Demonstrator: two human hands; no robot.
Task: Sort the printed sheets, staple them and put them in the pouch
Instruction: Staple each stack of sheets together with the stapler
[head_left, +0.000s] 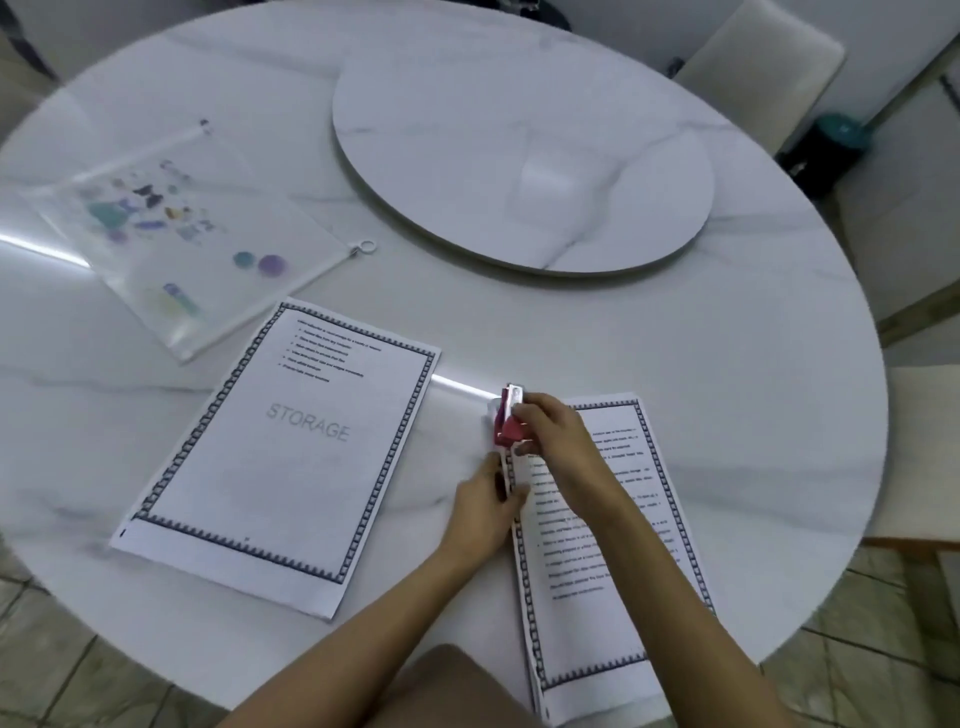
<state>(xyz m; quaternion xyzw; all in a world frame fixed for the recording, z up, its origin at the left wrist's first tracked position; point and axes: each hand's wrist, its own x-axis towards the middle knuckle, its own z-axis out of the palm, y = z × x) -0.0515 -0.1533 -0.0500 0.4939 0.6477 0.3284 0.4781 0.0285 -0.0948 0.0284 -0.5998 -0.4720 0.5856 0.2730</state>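
Two sets of printed sheets lie on the white marble table (727, 364). The left set (285, 467) shows the word STORAGE inside a dark border. The right set (608, 561) carries lines of text. My right hand (556, 431) grips a small red stapler (508, 418) at the top left corner of the right set. My left hand (488, 499) pinches that set's left edge just below the stapler. A clear zip pouch (176, 228) with coloured prints lies flat at the far left, apart from both hands.
A round marble turntable (519, 140) sits at the table's centre, beyond the sheets. Pale chairs (763, 62) stand at the far right, and a dark bin (826, 150) sits on the floor behind them. The table's near edge curves just below the sheets.
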